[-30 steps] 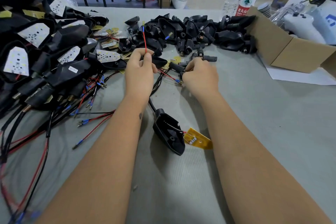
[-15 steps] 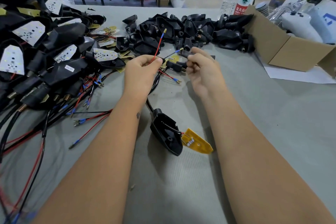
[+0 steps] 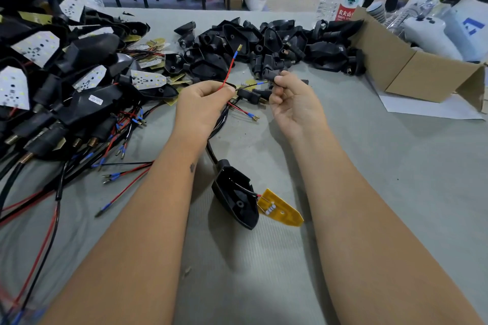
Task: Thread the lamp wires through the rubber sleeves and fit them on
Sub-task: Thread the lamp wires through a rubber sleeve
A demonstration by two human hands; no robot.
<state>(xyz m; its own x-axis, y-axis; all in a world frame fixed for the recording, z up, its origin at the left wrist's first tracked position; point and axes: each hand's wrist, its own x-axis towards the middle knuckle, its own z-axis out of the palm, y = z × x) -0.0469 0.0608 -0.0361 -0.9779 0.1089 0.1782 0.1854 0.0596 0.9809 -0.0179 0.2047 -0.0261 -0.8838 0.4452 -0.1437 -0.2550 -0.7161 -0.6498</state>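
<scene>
Red wire [image 3: 229, 71] pinched in left hand [image 3: 203, 105]; right hand [image 3: 293, 103] gripped rubber sleeve [image 3: 270, 76].
Mid-frame, the thin black wire [image 3: 250, 86] could have missed the sleeve's small hole.

Two bare forearms are seen entering from the lower edge, one on each side. No sleeves, gloves, watch or rings are worn on what is in view. The left hand [image 3: 203, 105] and right hand [image 3: 295, 103] are both uncovered. A small dark mark [image 3: 192, 167], possibly a tattoo, is noted on the left forearm just below the wrist; its shape cannot be made out. Fingernails are kept short where they can be seen. Nothing above the forearms is caught by the head camera.
</scene>
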